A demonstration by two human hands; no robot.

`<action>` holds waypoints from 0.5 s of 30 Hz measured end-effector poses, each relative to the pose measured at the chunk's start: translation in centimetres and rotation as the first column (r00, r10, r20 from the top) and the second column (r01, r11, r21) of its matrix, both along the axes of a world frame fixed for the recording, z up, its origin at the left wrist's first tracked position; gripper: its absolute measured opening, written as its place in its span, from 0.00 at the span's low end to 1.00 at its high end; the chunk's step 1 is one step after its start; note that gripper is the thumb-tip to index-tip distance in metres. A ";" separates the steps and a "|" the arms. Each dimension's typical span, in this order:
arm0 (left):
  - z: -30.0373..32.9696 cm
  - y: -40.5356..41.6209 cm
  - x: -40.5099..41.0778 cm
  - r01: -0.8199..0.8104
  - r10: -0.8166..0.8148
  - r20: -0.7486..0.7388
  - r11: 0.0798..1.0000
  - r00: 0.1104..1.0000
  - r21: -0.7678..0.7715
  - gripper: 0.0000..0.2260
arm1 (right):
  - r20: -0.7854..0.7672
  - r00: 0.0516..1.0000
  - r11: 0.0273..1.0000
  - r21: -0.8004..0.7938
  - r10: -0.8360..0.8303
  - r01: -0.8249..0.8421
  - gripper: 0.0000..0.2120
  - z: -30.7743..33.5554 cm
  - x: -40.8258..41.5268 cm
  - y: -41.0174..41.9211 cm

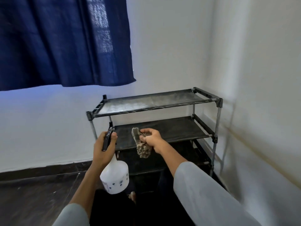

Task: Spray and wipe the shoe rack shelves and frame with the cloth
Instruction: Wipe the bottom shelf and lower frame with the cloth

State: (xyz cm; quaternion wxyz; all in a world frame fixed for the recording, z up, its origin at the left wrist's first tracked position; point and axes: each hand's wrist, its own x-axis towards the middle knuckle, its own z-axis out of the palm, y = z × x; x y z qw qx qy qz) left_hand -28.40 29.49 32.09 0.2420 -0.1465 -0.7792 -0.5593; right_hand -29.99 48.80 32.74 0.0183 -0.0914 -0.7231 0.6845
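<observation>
Upper left of frame: I see a dark blue curtain [65,41] hanging over a white wall [171,46]. Lower left: dark floor [32,193]. Left of centre, my left hand [104,146] is wrapped round the black trigger head of a white spray bottle [114,176]; the bottle body hangs below the hand, nozzle pointing toward the rack. Centre: my right hand [150,137] grips a grey-brown cloth [140,144], fingers curled round it, at the front edge of the rack's middle shelf [175,128]. Centre to right: the black shoe rack [218,121] stands in the room corner. Its top shelf [146,103] shows a pale, dusty film.
</observation>
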 end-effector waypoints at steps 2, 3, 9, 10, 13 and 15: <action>0.3 -0.9 1.4 -0.018 0.019 0.041 0.999 0.999 -0.027 0.13 | 0.036 0.999 0.982 -0.186 0.025 -0.018 0.13 0.2 1.7 -1.8; 0.5 -1.4 2.0 0.009 -0.006 0.072 0.999 0.997 -0.046 0.11 | 0.050 0.998 0.968 -0.251 0.033 -0.020 0.13 0.2 2.6 -2.5; -0.8 -4.0 3.5 0.190 -0.176 0.255 0.981 0.951 -0.033 0.08 | 0.152 0.972 0.826 -0.561 0.179 -0.064 0.13 -2.6 4.2 -4.5; -1.5 -4.4 3.5 0.211 -0.199 0.310 0.977 0.930 -0.007 0.07 | 0.166 0.957 0.765 -0.640 0.236 -0.078 0.17 -3.4 4.2 -4.5; -3.5 -5.6 3.1 0.332 -0.313 0.523 0.941 0.793 0.060 0.05 | 0.124 0.925 0.615 -0.777 0.359 -0.134 0.25 -6.1 4.0 -4.4; -4.3 -6.2 2.5 0.386 -0.372 0.607 0.915 0.703 0.114 0.05 | 0.084 0.900 0.600 -0.771 0.427 -0.213 0.17 -7.5 4.2 -4.4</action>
